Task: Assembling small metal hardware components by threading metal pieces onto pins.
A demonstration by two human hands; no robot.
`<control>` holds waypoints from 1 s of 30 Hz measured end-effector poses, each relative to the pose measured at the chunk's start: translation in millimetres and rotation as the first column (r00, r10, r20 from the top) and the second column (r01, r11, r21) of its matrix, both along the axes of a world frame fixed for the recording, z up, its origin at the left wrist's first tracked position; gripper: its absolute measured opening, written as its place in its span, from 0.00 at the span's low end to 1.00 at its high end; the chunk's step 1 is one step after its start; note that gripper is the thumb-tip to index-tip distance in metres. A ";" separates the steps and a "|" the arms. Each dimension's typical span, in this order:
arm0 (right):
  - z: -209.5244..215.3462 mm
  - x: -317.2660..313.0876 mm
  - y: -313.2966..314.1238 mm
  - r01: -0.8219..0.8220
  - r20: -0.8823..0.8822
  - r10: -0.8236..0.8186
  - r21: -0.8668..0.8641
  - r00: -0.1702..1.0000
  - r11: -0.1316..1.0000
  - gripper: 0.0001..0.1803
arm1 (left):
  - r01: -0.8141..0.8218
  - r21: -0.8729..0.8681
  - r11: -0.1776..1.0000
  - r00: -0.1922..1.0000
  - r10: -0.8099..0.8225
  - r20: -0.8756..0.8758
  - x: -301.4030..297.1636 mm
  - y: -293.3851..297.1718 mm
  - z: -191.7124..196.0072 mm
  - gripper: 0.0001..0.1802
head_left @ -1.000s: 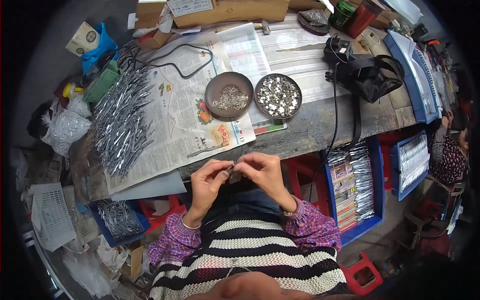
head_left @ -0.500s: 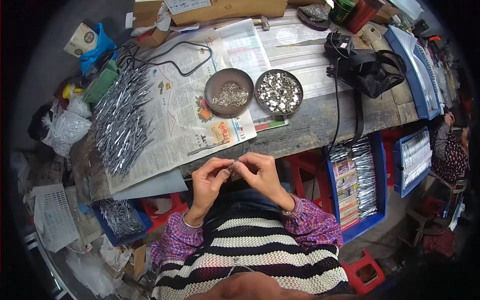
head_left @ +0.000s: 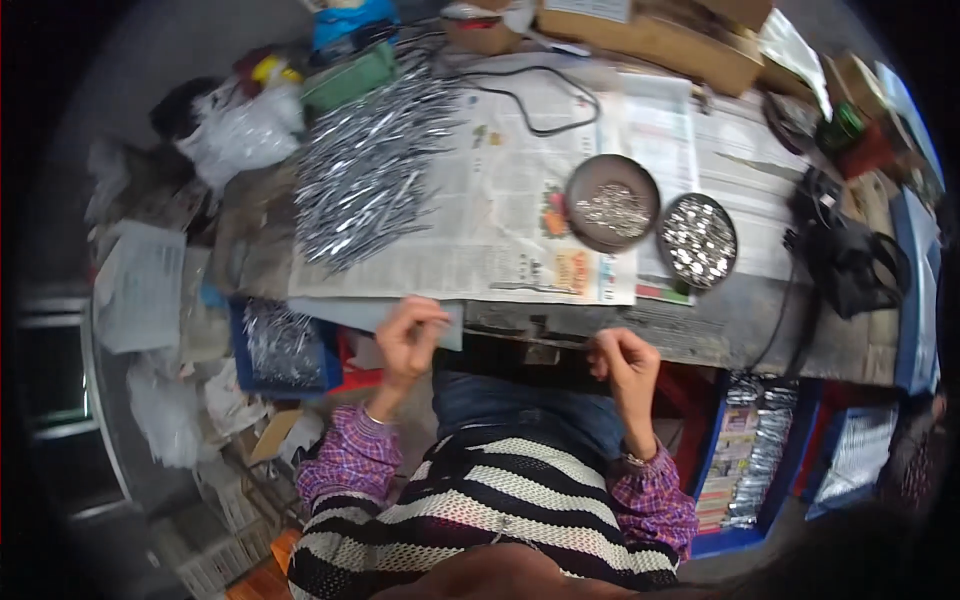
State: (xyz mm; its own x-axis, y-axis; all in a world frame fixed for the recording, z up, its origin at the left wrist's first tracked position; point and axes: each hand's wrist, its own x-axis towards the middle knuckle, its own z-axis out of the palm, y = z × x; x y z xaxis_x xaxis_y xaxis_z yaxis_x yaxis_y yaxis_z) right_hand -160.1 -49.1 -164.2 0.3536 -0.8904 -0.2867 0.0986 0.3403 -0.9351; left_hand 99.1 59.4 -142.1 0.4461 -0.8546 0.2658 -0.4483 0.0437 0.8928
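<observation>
Left grip (head_left: 408, 340) and right grip (head_left: 628, 368) have just parted by the counter's (head_left: 690, 338) near edge, pausing 2-handed work; both curl, whether gripping anything I cannot tell.

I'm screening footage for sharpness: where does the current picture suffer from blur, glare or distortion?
Head view: apparent motion blur softens the bare left hand, the bare right hand and the printed paper newspaper; head view: bright glints fleck the small shiny silver metal pieces; head view: fisheye bending toward the rim, with black corners.
</observation>
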 end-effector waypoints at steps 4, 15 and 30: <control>2.0 0.8 -2.2 -0.023 0.010 0.023 -0.015 1.000 1.000 0.09 | -0.168 -0.022 0.986 0.868 0.159 0.470 66.1 40.5 -9.1 0.02; -1.8 8.5 -0.5 -0.010 -0.076 0.002 -0.107 0.997 0.994 0.08 | -0.054 -0.044 0.998 0.712 0.069 0.698 74.3 37.0 -20.1 0.07; 12.7 17.9 14.5 -0.064 -0.149 0.018 -0.307 0.989 0.949 0.09 | 0.392 0.142 0.909 0.667 -0.175 -0.725 -18.0 -10.6 8.8 0.10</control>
State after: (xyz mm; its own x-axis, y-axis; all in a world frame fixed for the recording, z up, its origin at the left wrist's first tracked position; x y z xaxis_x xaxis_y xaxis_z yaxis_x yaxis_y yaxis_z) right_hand -142.2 -34.6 -151.6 0.3677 -0.9287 -0.0486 -0.0516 0.0318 -0.9982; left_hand 81.2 48.8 -133.2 0.1310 -0.9553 -0.2649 0.2842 -0.2198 0.9332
